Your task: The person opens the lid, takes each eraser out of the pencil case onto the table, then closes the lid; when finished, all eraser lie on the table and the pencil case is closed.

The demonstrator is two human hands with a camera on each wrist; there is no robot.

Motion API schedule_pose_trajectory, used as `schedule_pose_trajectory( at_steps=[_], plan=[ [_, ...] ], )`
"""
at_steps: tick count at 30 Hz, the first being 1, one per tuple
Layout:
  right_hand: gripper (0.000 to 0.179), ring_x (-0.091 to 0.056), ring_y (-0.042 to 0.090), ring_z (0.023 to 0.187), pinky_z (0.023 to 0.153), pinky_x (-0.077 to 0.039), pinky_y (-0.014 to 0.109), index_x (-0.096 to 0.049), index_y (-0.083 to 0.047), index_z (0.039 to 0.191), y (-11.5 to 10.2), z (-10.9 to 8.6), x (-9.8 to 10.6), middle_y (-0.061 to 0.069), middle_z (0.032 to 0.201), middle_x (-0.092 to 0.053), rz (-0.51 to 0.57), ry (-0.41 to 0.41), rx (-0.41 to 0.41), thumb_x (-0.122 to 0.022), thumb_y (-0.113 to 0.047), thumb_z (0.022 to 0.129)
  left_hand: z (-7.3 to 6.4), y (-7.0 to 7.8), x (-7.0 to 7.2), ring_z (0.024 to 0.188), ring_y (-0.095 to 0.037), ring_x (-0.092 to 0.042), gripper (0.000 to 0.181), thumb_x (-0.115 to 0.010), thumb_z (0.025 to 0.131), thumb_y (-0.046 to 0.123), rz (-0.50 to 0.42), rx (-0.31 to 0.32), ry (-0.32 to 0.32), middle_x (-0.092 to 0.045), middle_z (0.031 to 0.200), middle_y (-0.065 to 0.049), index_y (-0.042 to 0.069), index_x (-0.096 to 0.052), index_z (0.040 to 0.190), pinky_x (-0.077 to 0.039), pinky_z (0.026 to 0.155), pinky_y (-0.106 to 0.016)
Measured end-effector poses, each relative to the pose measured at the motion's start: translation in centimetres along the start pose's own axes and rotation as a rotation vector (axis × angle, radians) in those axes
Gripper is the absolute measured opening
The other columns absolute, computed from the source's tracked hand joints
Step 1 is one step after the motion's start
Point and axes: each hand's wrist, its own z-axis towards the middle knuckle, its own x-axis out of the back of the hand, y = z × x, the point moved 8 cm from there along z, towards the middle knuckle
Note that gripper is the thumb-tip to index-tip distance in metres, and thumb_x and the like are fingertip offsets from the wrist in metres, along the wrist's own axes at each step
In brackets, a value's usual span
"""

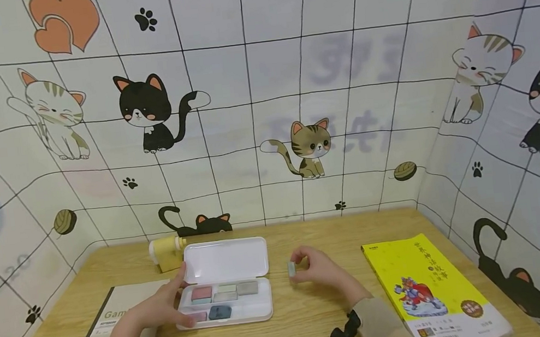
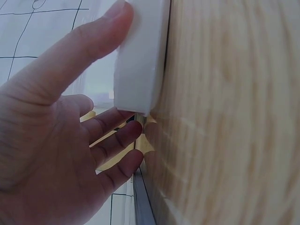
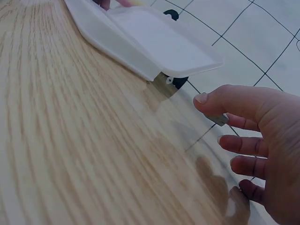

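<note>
A white hinged case [image 1: 233,322] lies on the table with its lid [image 1: 226,260] raised. Inside sit several small blocks, among them a pink block [image 1: 201,292], a grey block [image 1: 247,288] and a dark blue-grey block [image 1: 220,312]. At the case's left end my left hand [image 1: 158,306] holds it, thumb against the front corner and index finger up beside the lid. To the right of the case, apart from it, my right hand [image 1: 321,266] pinches a small pale grey-green block [image 3: 218,118] between thumb and index finger. The other right fingers are loosely bent.
A yellow bottle-shaped object [image 1: 167,253] stands behind the case's left side. On the left, a notebook [image 1: 117,311] lies partly under my left arm. A yellow book [image 1: 416,274] lies to the right of my right arm. Cat-print sheeting [image 1: 227,140] covers the walls around the table.
</note>
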Motion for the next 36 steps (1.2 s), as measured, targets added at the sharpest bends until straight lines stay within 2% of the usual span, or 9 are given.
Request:
schedule_pose_trajectory(
  at_steps=[7,16,24,31,36],
  plan=[
    [0.036,-0.053,0.02,0.093,0.082,-0.042,0.039,-0.063,-0.009,0.1,0.41,-0.18,-0.16,0.0,0.098,-0.06,-0.008,0.02,-0.024,-0.083,-0.021,0.073,0.12,-0.04,-0.04,0.119,-0.034,-0.044,0.132,-0.09,0.065,0.029,0.0,0.026,0.0,-0.044,0.132,-0.019,0.002,0.005,0.154,-0.033,0.101,-0.057],
    [0.039,-0.051,0.02,0.087,0.077,-0.041,0.037,-0.063,-0.008,0.102,0.47,-0.2,-0.2,0.001,0.097,-0.06,-0.01,0.021,-0.028,-0.084,-0.02,0.071,0.16,-0.17,0.01,0.123,-0.037,-0.041,0.133,-0.09,0.065,0.03,-0.003,0.042,0.003,-0.042,0.135,-0.021,0.003,0.005,0.154,-0.03,0.103,-0.059],
    [0.04,-0.05,0.018,0.084,0.074,-0.041,0.034,-0.063,-0.011,0.1,0.73,-0.1,-0.39,-0.001,0.098,-0.06,-0.046,0.031,-0.041,-0.085,-0.022,0.069,0.24,-0.16,0.05,0.118,-0.034,-0.044,0.133,-0.09,0.065,0.031,0.011,0.027,0.002,-0.044,0.13,-0.017,0.002,0.005,0.154,-0.033,0.101,-0.057],
    [0.04,-0.053,0.019,0.092,0.083,-0.042,0.039,-0.065,-0.01,0.099,0.3,-0.15,-0.47,0.0,0.1,-0.059,-0.099,0.043,-0.006,-0.086,-0.023,0.068,0.14,-0.15,0.1,0.123,-0.038,-0.043,0.133,-0.09,0.065,0.03,0.006,0.025,0.006,-0.043,0.133,-0.021,0.001,0.006,0.153,-0.032,0.103,-0.057],
    [0.039,-0.054,0.019,0.095,0.087,-0.042,0.042,-0.066,-0.012,0.099,0.34,-0.14,-0.53,-0.001,0.101,-0.058,-0.144,0.047,-0.009,-0.086,-0.025,0.068,0.17,-0.14,0.08,0.122,-0.038,-0.043,0.133,-0.09,0.065,0.03,0.003,0.026,0.005,-0.043,0.133,-0.021,0.001,0.005,0.153,-0.031,0.102,-0.058]
  ],
)
